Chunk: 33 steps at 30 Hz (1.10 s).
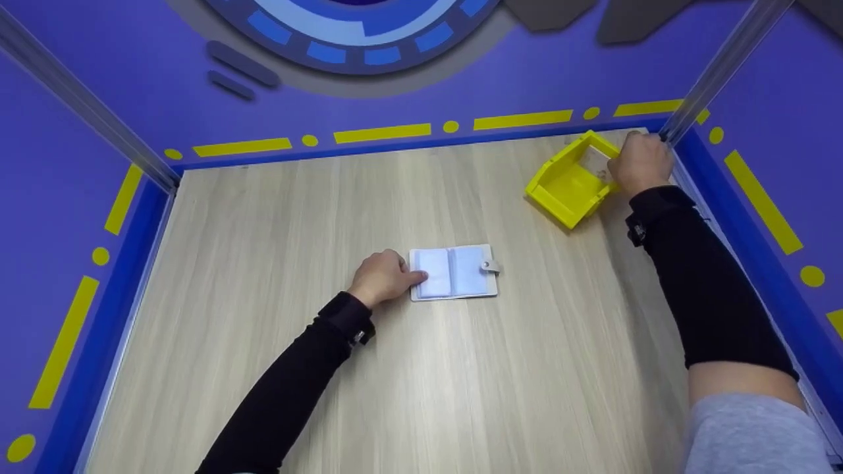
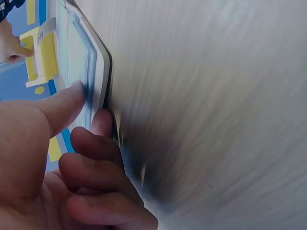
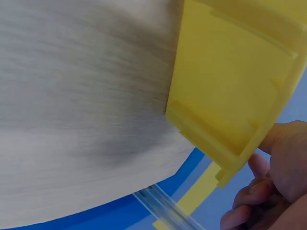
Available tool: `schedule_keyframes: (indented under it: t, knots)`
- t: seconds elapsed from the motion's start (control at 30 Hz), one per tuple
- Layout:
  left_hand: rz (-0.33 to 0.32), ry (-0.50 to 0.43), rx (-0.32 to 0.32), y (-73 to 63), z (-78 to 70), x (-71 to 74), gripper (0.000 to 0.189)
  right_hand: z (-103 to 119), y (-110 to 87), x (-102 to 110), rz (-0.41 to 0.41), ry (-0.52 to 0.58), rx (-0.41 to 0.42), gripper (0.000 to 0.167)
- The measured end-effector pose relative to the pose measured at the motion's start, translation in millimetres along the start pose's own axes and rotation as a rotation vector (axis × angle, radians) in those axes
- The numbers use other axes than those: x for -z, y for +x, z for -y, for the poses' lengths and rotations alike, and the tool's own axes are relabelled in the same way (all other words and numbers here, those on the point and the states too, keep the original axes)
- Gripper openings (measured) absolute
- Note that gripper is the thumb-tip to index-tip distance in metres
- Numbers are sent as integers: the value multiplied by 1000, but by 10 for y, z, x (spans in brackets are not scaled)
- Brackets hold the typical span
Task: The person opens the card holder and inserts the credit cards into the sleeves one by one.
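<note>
A small white card holder (image 1: 470, 271) lies open on the table, with clear sleeves on both sides and a snap strap at its right edge. My left hand (image 1: 385, 276) pinches its left edge. In the left wrist view the thumb (image 2: 69, 103) lies on the sleeve and the index fingertip (image 2: 102, 122) is at the cover's edge. Far right, a yellow open-front bin (image 1: 565, 194) stands turned at an angle. Its back corner is gripped by my right hand (image 1: 642, 163), thumb and index finger at the rim. Inside the bin is a pale flat piece (image 1: 595, 162) with brownish marks, partly hidden.
The wood-grain table (image 1: 276, 224) is bounded by a purple back panel (image 1: 382, 99) and side panels with yellow markings. A metal post (image 1: 724, 72) rises at the far right corner, close behind the right hand.
</note>
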State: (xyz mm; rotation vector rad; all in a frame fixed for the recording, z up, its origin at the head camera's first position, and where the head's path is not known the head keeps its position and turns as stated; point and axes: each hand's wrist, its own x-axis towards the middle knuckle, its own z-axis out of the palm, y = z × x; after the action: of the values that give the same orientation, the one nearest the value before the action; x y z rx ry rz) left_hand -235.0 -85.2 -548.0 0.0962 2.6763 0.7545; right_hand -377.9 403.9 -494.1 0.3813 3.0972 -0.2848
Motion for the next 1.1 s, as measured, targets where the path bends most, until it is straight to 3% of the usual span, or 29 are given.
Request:
schedule_keyframes:
  t: [0.13,0.23,0.43,0.7,1.1]
  knots:
    - [3,-5,0,4,8,-4,51,-32,33,-17,46,-9,-36,72]
    - [8,-3,-4,13,10,-11,52,-56,50,-18,83,8,-70,78]
    - [19,5,0,27,15,-20,54,-51,61,25,128,20,-92,66]
    - [6,8,-4,21,15,-9,57,-31,17,134,97,60,-51,39]
    - [-3,5,-2,6,6,3,53,-52,-95,239,65,152,-1,35]
